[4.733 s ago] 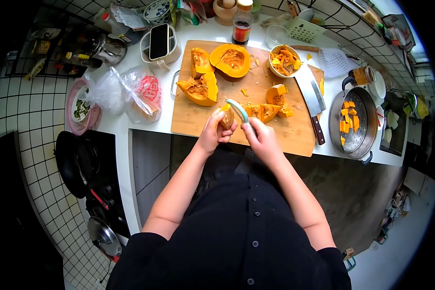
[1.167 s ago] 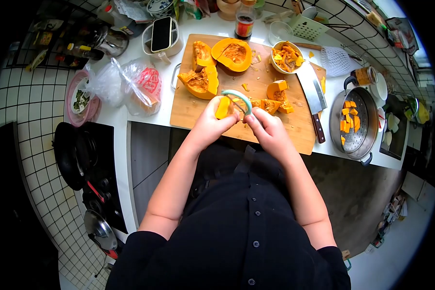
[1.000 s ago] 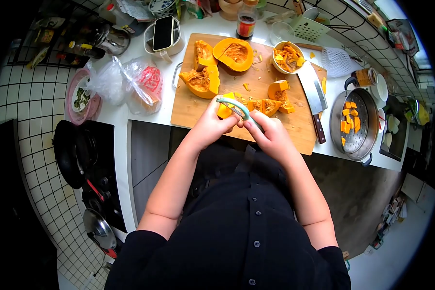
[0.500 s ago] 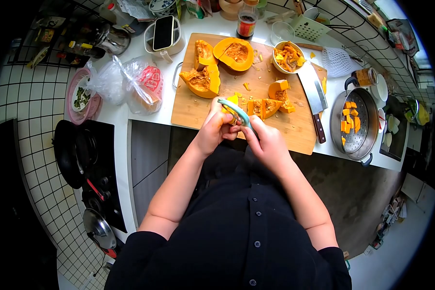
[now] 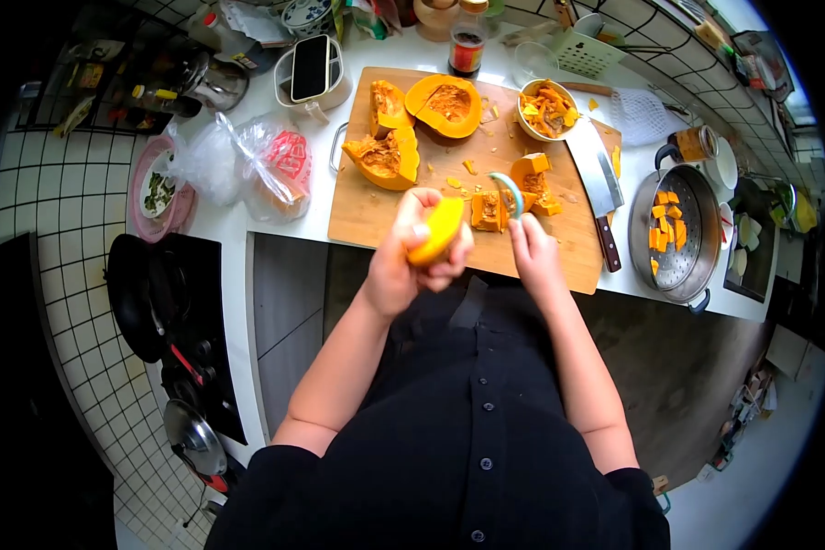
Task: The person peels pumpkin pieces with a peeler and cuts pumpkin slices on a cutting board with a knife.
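My left hand (image 5: 403,261) is closed around a pumpkin piece (image 5: 438,231), its bright yellow side turned up. In my right hand (image 5: 535,252) is a light-blue peeler (image 5: 514,194), held by its lower end over the near part of the cutting board (image 5: 367,213), apart from the pumpkin piece. Cut pumpkin chunks (image 5: 488,211) lie on the board just behind the peeler. Larger pumpkin wedges (image 5: 387,158) and a pumpkin section with its seed hollow up (image 5: 447,105) sit at the board's far left. Scraps and seeds are scattered between them.
A cleaver (image 5: 598,183) lies on the board's right side, near a bowl of pumpkin scraps (image 5: 547,110). Right of the board stands a steamer pot (image 5: 697,266) holding pumpkin cubes. Plastic bags (image 5: 270,170) are at left, beyond the stove (image 5: 206,367). A sauce bottle (image 5: 467,46) stands behind.
My hands have moved apart. The peeler has come away to the right, off the pumpkin piece, which my left hand now holds slightly lower with its yellow side showing.
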Demonstrator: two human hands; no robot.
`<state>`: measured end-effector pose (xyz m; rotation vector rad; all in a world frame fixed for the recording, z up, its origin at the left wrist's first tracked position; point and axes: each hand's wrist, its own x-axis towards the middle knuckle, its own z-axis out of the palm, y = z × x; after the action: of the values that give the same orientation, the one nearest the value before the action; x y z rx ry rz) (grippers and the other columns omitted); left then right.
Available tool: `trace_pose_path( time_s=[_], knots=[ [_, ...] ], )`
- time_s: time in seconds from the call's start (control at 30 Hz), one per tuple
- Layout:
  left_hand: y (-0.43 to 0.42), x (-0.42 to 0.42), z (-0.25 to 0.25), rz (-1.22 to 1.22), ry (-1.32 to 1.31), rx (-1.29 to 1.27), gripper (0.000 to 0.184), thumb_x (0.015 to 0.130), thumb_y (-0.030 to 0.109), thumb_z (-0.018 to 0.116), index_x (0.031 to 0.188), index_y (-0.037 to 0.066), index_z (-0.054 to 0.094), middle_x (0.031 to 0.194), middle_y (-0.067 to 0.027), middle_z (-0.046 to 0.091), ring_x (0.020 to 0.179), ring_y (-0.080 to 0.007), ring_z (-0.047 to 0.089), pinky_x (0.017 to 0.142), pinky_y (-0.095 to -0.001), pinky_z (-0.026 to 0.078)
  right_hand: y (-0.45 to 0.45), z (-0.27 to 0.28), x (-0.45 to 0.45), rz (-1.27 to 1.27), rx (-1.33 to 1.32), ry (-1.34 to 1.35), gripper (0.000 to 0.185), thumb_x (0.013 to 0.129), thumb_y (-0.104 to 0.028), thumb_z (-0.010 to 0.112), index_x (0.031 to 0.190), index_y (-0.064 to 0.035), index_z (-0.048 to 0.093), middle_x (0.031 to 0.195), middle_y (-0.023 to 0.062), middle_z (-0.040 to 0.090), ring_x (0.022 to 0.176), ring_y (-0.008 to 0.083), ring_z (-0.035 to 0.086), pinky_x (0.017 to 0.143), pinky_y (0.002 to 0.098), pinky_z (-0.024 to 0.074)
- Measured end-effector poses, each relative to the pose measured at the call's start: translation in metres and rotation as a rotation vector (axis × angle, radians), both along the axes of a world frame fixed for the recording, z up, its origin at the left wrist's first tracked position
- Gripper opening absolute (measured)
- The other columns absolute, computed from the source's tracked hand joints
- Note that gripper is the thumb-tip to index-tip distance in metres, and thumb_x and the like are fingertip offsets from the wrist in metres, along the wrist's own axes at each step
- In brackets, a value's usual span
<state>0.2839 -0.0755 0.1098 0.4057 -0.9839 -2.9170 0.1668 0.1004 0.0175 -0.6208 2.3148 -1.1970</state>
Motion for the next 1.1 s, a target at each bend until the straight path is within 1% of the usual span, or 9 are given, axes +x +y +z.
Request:
trace_pose_path(
  time_s=[0.07, 0.2, 0.33, 0.43, 0.57, 0.67, 0.87, 0.97, 1.1],
  knots=[
    [-0.009, 0.001, -0.021, 0.044, -0.080, 0.155, 0.028, 0.093, 0.038, 0.037, 0.110, 0.017, 0.037, 0.085, -0.0102, 0.047, 0.058, -0.0090, 0.038, 0.043, -0.0169, 0.028, -0.004, 0.007, -0.005, -0.037, -0.009, -0.023, 0.022, 0.094, -0.025, 0.052, 0.089, -0.0033, 0.050, 0.063, 0.0213, 0.054, 0.062, 0.0407, 0.055, 0.054, 0.0421, 0.0423],
    [-0.009, -0.004, -0.039, 0.106, -0.123, 0.145, 0.031, 0.095, 0.037, 0.037, 0.108, 0.009, 0.042, 0.089, -0.0086, 0.049, 0.061, -0.0115, 0.045, 0.043, -0.0194, 0.033, -0.014, 0.030, -0.005, -0.036, 0.039, -0.068, 0.024, 0.094, -0.025, 0.053, 0.088, -0.0025, 0.049, 0.063, 0.0208, 0.053, 0.060, 0.0396, 0.054, 0.054, 0.0407, 0.0420],
    [-0.004, -0.013, -0.045, 0.156, -0.215, 0.092, 0.036, 0.097, 0.041, 0.036, 0.107, 0.007, 0.046, 0.090, -0.0068, 0.053, 0.068, -0.0141, 0.052, 0.047, -0.0225, 0.039, -0.025, 0.050, 0.011, 0.099, -0.096, -0.036, 0.020, 0.093, -0.024, 0.053, 0.087, -0.0049, 0.050, 0.062, 0.0200, 0.054, 0.060, 0.0404, 0.056, 0.052, 0.0422, 0.0425],
    [0.000, -0.019, -0.053, 0.226, -0.222, -0.015, 0.049, 0.098, 0.049, 0.031, 0.108, 0.005, 0.050, 0.092, -0.0067, 0.055, 0.075, -0.0141, 0.053, 0.061, -0.0262, 0.047, -0.031, 0.065, 0.025, 0.203, -0.121, -0.025, 0.016, 0.094, -0.022, 0.051, 0.092, -0.0056, 0.049, 0.067, 0.0206, 0.059, 0.064, 0.0407, 0.059, 0.053, 0.0463, 0.0445],
    [0.012, -0.025, -0.048, 0.344, -0.385, -0.183, 0.066, 0.096, 0.058, 0.026, 0.120, 0.000, 0.047, 0.092, -0.0071, 0.058, 0.080, -0.0169, 0.059, 0.078, -0.0315, 0.050, -0.037, 0.063, 0.035, 0.261, -0.157, -0.038, 0.017, 0.093, -0.021, 0.049, 0.097, -0.0036, 0.049, 0.070, 0.0226, 0.061, 0.066, 0.0424, 0.059, 0.056, 0.0502, 0.0468],
    [0.015, -0.028, -0.048, 0.415, -0.378, -0.215, 0.067, 0.096, 0.058, 0.025, 0.122, 0.000, 0.045, 0.092, -0.0079, 0.058, 0.079, -0.0169, 0.058, 0.077, -0.0307, 0.050, -0.039, 0.061, 0.037, 0.270, -0.167, -0.024, 0.018, 0.093, -0.020, 0.049, 0.097, -0.0023, 0.047, 0.067, 0.0238, 0.059, 0.062, 0.0435, 0.058, 0.054, 0.0512, 0.0461],
    [0.011, -0.023, -0.054, 0.357, -0.210, -0.307, 0.054, 0.098, 0.043, 0.028, 0.130, 0.000, 0.039, 0.100, -0.0102, 0.057, 0.092, -0.0171, 0.058, 0.086, -0.0299, 0.048, -0.040, 0.064, 0.037, 0.268, -0.122, -0.003, 0.018, 0.093, -0.020, 0.051, 0.093, -0.0033, 0.046, 0.064, 0.0233, 0.058, 0.060, 0.0428, 0.058, 0.052, 0.0511, 0.0453],
    [0.010, -0.019, -0.051, 0.329, -0.148, -0.279, 0.052, 0.093, 0.034, 0.032, 0.134, 0.001, 0.036, 0.106, -0.0107, 0.055, 0.100, -0.0170, 0.056, 0.092, -0.0299, 0.045, -0.040, 0.063, 0.037, 0.256, -0.124, 0.028, 0.018, 0.093, -0.021, 0.051, 0.091, -0.0039, 0.045, 0.063, 0.0229, 0.058, 0.059, 0.0426, 0.058, 0.051, 0.0510, 0.0452],
    [0.010, -0.018, -0.050, 0.292, -0.178, -0.357, 0.056, 0.091, 0.034, 0.035, 0.136, 0.002, 0.034, 0.108, -0.0105, 0.054, 0.101, -0.0169, 0.055, 0.092, -0.0301, 0.044, -0.041, 0.069, 0.034, 0.265, -0.089, 0.029, 0.018, 0.092, -0.022, 0.052, 0.091, -0.0047, 0.045, 0.063, 0.0223, 0.058, 0.059, 0.0425, 0.058, 0.051, 0.0509, 0.0451]
  ],
)
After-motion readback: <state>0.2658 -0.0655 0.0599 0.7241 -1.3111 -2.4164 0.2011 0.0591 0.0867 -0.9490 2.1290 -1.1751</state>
